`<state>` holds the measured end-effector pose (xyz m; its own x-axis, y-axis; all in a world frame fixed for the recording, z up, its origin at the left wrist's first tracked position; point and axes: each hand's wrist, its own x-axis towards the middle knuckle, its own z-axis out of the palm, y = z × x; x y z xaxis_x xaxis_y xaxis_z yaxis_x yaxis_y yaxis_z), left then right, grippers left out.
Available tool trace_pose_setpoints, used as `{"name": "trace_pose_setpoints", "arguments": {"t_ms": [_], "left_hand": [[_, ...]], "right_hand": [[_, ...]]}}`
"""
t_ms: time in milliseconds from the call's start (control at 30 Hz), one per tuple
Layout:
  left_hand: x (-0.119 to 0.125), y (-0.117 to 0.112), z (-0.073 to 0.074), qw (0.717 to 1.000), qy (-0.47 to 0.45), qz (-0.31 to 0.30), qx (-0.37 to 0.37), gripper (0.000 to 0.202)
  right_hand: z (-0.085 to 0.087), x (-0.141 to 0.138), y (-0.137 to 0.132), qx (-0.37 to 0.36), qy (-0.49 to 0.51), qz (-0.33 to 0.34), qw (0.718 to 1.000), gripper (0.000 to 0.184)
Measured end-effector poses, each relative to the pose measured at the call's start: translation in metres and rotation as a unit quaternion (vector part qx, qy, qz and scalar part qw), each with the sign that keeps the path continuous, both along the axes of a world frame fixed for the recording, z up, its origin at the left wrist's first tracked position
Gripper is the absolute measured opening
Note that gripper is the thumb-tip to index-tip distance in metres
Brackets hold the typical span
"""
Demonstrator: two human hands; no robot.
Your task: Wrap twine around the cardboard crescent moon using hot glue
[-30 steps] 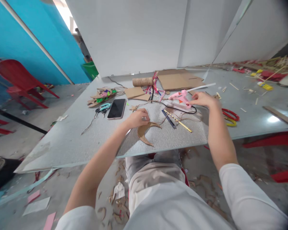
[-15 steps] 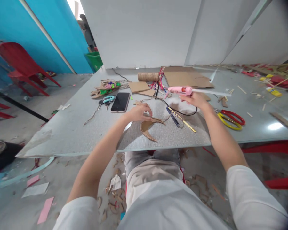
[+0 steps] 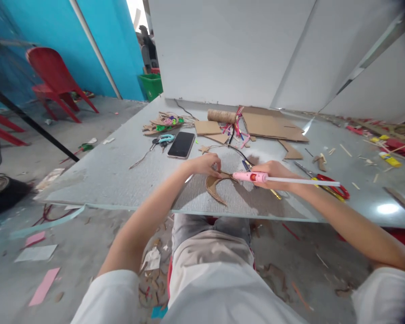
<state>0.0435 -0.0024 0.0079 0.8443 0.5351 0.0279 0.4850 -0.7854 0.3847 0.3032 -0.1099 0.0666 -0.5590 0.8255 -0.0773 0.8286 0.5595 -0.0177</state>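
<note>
Clock centred on cardboard crescent, on table. Left grip between 11 and 12, fingertips on crescent's 12 o'clock edge; pinching or pressing unclear. Right grip between 2 and 3, wrapped round pink glue gun, nozzle at crescent's 2 o'clock tip, contact unclear. Pale glue stick pokes toward 3. Phone between 10 and 11, twine roll 12, scissors 3, green bin 11.

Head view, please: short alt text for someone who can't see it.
The right hand holds a pink glue gun with its nozzle near one tip of a cardboard crescent, which the left hand touches on the table. A phone and a twine roll lie farther back.
</note>
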Motion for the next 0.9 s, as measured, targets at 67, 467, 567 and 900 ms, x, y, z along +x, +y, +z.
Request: {"name": "trace_pose_setpoints", "arguments": {"t_ms": [67, 467, 567, 900], "left_hand": [[0.0, -0.001, 0.001, 1.0, 0.0, 0.001, 0.0, 0.031], [-0.001, -0.002, -0.003, 0.999, -0.029, 0.008, -0.011, 0.024], [-0.001, -0.001, -0.005, 0.999, -0.035, 0.01, -0.01, 0.024], [0.001, -0.002, -0.003, 0.999, -0.039, 0.014, 0.001, 0.026]], "right_hand": [[0.003, -0.006, 0.001, -0.011, 0.001, -0.02, 1.0, 0.017], [-0.001, -0.019, 0.017, -0.003, 0.028, -0.045, 0.999, 0.015], [0.003, -0.022, 0.021, -0.001, 0.023, -0.053, 0.998, 0.014], [0.009, -0.027, 0.028, -0.006, 0.026, -0.055, 0.998, 0.019]]}}
